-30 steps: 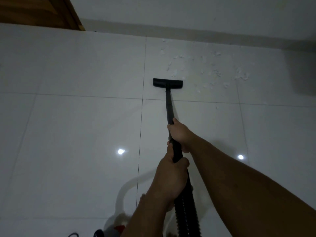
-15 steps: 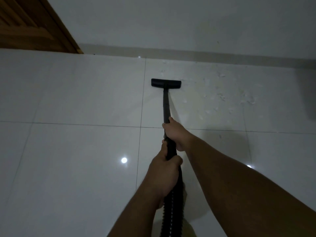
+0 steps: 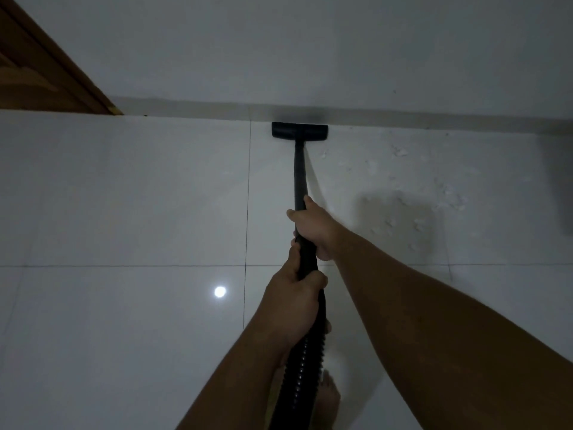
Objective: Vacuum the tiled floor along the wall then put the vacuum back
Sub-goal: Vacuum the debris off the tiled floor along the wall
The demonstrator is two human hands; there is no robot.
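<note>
Item: black vacuum wand (image 3: 300, 178), held two-handed, reaching forward over the white tiled floor (image 3: 124, 197), its flat nozzle head (image 3: 299, 130) set against the skirting at the foot of the wall (image 3: 310, 51). Right hand (image 3: 313, 226) wrapped round the wand farther forward, arm extended; left hand (image 3: 294, 301) gripping nearer the body where the ribbed hose (image 3: 302, 377) begins. Also present: white debris specks (image 3: 418, 197) scattered on the tiles right of the wand; wooden door frame (image 3: 46, 66), upper left.
</note>
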